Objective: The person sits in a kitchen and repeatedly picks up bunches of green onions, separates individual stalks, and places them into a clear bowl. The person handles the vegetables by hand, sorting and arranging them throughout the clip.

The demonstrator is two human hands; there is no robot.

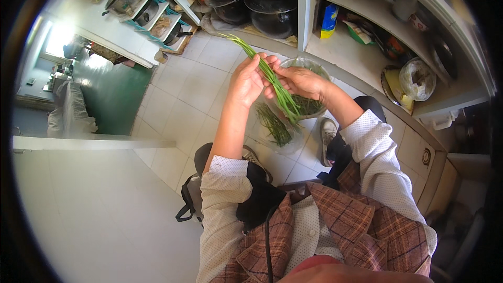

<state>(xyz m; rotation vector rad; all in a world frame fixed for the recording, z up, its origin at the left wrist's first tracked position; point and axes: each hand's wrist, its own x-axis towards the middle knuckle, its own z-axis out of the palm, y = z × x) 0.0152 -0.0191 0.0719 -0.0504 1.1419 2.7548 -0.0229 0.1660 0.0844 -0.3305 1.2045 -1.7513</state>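
A bunch of long green stalks (271, 76), which look like garlic chives, lies across both my hands above the floor. My left hand (247, 80) holds it near the middle, thumb on top. At the right, my right hand (300, 80) has its fingers on the same bunch, just beside the left. Below them a clear plastic bag or bowl (328, 71) holds darker green stalks. Nearer my feet, a smaller pile of stalks (275, 125) rests on clear plastic on the tiles, partly covered by the bunch's lower end.
My shoes (328, 135) stand on the tiled floor (188, 82) close by the plastic. Open cabinet shelves (346, 53) with black pots (271, 11) run along the far side. A rack with pans (157, 19) stands at the upper left, a white door panel (106, 196) at the lower left.
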